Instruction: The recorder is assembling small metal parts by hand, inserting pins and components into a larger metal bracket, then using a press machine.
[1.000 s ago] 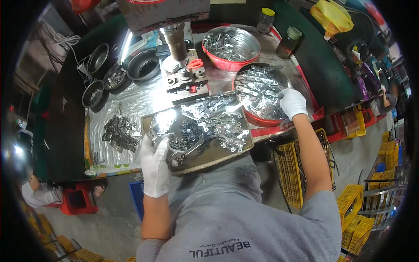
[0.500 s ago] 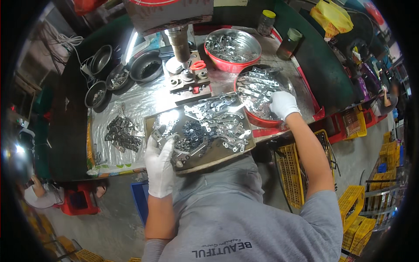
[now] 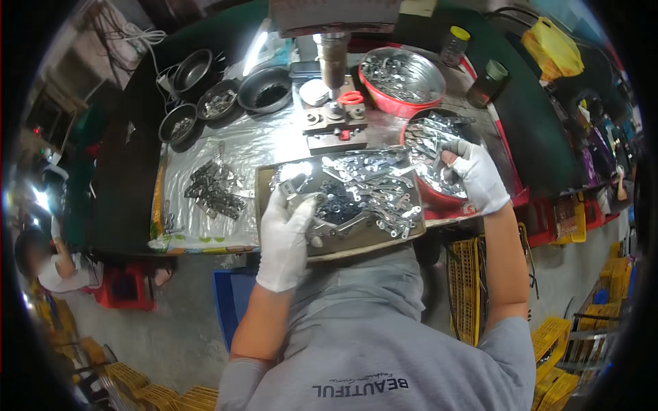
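Note:
My left hand (image 3: 282, 243), in a white glove, is closed on a small flat metal part (image 3: 293, 188) at the left end of a shallow tray (image 3: 373, 248). Inside this tray lie shiny metal links (image 3: 391, 198) and a heap of small dark pieces (image 3: 332, 204). My right hand (image 3: 480, 179), also gloved, is over the near right edge of a red-rimmed bowl (image 3: 439, 198) of flat metal strips. Its fingers are pinched at a thin metal strip (image 3: 439, 145), partly lost against the pile behind.
A press (image 3: 334, 61) with a die block (image 3: 336, 123) and red-handled scissors (image 3: 351, 98) stands behind the tray. Another red bowl (image 3: 439, 82) of parts is beyond. Dark pans (image 3: 264, 106) and loose metal parts (image 3: 212, 188) are at left; a capped jar (image 3: 488, 85) at far right.
My right hand has drawn back and up from the strips in the bowl, its fingers now pinched. My left hand keeps its metal part over the tray. The whole view has shifted.

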Motion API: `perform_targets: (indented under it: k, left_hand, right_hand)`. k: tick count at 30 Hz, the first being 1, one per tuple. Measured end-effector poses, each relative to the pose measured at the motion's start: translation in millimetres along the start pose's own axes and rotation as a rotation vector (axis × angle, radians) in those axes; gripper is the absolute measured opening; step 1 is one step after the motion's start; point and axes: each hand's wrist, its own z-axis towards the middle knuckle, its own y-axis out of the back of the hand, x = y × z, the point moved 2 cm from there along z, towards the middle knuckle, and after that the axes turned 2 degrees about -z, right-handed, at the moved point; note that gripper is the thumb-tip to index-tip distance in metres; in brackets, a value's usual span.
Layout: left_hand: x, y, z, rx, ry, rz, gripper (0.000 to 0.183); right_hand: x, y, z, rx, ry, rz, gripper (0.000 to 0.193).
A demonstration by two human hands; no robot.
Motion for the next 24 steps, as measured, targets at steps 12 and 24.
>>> perform_targets:
  k: [12,24]
  left_hand:
    - [1,-3,5,0.015,-0.065,-0.049,0.040]
    - [6,2,5,0.040,-0.051,-0.084,0.040]
  right_hand:
    - [41,-140,-44,0.212,0.572,-0.531,0.015]
    - [29,-154,-42,0.157,0.598,-0.536,0.014]
